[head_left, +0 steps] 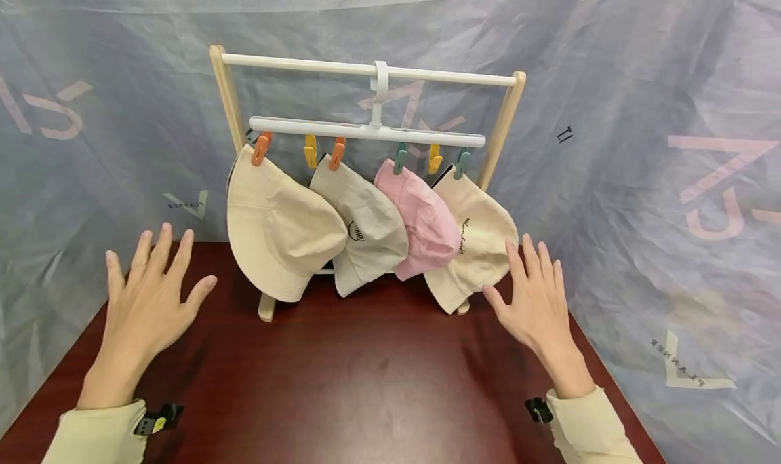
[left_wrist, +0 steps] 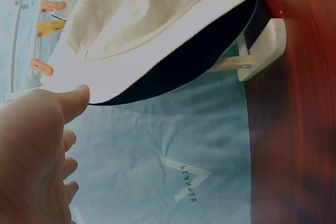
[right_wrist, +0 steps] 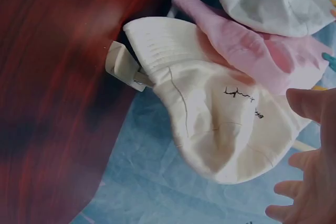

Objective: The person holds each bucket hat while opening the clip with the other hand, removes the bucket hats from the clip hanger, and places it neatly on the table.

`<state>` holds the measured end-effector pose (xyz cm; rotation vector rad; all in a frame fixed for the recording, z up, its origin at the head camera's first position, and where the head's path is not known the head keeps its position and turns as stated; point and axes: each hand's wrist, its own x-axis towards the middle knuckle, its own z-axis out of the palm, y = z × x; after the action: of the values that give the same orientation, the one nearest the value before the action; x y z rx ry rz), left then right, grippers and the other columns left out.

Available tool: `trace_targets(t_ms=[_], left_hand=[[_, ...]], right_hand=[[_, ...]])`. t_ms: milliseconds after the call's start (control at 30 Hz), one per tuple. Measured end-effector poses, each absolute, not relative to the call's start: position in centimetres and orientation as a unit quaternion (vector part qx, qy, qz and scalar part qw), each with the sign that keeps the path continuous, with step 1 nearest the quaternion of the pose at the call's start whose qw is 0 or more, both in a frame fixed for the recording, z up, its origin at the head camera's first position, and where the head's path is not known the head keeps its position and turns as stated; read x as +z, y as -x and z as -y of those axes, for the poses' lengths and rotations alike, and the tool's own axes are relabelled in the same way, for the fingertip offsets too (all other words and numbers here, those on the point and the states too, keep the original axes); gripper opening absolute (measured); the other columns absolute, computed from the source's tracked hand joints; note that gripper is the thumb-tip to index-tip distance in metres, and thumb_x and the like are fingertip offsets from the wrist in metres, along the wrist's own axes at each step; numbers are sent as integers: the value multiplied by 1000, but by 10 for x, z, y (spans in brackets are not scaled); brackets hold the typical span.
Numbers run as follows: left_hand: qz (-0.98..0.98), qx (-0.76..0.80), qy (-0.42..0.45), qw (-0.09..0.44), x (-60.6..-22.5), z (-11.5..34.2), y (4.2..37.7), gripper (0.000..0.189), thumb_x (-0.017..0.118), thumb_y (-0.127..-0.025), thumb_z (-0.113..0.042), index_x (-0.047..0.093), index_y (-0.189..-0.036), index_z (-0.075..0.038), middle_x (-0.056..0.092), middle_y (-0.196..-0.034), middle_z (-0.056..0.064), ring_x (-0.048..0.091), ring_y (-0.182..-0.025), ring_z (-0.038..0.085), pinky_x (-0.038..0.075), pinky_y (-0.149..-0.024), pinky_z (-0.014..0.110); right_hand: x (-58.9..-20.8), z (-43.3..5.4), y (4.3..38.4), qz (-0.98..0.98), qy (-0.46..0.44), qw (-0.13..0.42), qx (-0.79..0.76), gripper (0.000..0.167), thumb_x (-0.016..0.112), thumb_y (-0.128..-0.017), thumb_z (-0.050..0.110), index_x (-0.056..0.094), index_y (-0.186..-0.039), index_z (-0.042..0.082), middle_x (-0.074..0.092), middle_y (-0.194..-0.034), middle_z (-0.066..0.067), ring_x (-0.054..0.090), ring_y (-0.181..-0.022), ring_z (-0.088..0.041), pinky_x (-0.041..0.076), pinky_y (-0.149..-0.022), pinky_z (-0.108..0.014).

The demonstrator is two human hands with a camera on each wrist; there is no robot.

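Note:
Four... several hats hang by clothespins from a white hanger (head_left: pixel 366 131). At the left is a large cream bucket hat (head_left: pixel 274 220) under an orange clothespin (head_left: pixel 261 148). Beside it hang a light grey hat (head_left: pixel 366 220), a pink hat (head_left: pixel 421 220) and a cream hat with black script (head_left: pixel 478 237). My left hand (head_left: pixel 149 301), fingers spread and holding nothing, is left of the large cream hat. My right hand (head_left: pixel 537 301) has its fingers extended and overlaps the edge of the script hat in the head view; it grips nothing.
A rack with wooden posts (head_left: pixel 503 131) and a white top rail (head_left: pixel 293 62) carries the hanger. It stands at the back of a dark red table (head_left: pixel 366 382). Two yellow clothespins (head_left: pixel 310 152) hold nothing. Grey printed sheeting (head_left: pixel 659 179) surrounds the table.

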<state>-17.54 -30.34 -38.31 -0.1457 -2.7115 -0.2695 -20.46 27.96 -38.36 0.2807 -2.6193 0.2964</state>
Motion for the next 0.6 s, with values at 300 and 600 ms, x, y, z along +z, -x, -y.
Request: trace_targets(t_ms=[300,600], left_hand=[[967,-112,63,219,-377,295,184,83,55,-109,-49,14,-171,-12,2,-177,21,-7,-164,40,-19,-122,70],[961,-151,79,219,-368,294,193,81,50,-111,-51,11,-171,-13,-1,-178,18,-4,-164,41,-16,-124,69]], right_hand=[[-370,-274,209,950,-119,264,118,86,67,-98,43,30,-167,9,23,-173,-25,17,-159,-49,12,-126,-70],[-355,-249,220,937,-141,277,162,83,68,-97,40,32,-167,12,28,-172,-23,24,-157,-49,22,-122,-71]])
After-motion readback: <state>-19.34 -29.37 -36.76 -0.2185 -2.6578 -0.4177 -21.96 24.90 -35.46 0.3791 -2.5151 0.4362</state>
